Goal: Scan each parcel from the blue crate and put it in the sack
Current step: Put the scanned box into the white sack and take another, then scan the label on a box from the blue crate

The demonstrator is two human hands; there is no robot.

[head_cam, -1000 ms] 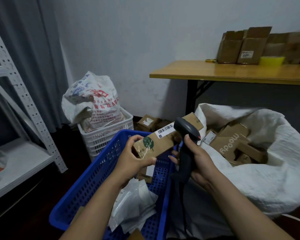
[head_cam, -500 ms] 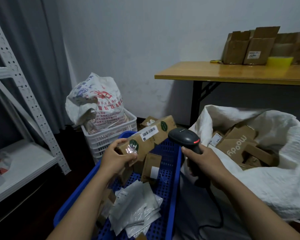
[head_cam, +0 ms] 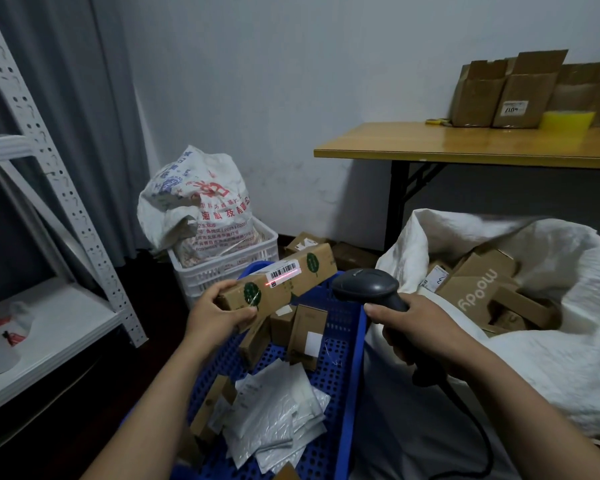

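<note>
My left hand [head_cam: 219, 311] grips one end of a long brown cardboard parcel [head_cam: 284, 284] with green round stickers, held over the blue crate [head_cam: 352, 375]. A red scan line lies across the parcel's white barcode label [head_cam: 283, 271]. To the right of the parcel, my right hand [head_cam: 420, 330] holds the black barcode scanner [head_cam: 368, 289] by its handle, head aimed at the label. The crate holds several brown boxes and white plastic mailers [head_cam: 274, 414]. At the right the white sack [head_cam: 551, 341] lies open, with several brown boxes inside.
A white crate [head_cam: 222, 271] with a printed bag [head_cam: 194, 202] stands behind the blue crate. A white metal shelf [head_cam: 49, 323] is at the left. A wooden table [head_cam: 465, 147] with cardboard boxes stands behind the sack. Boxes lie on the floor by the wall.
The parcel has moved left and lower, away from the scanner. The scanner has swung up level, and a red scan line now shows on the label.
</note>
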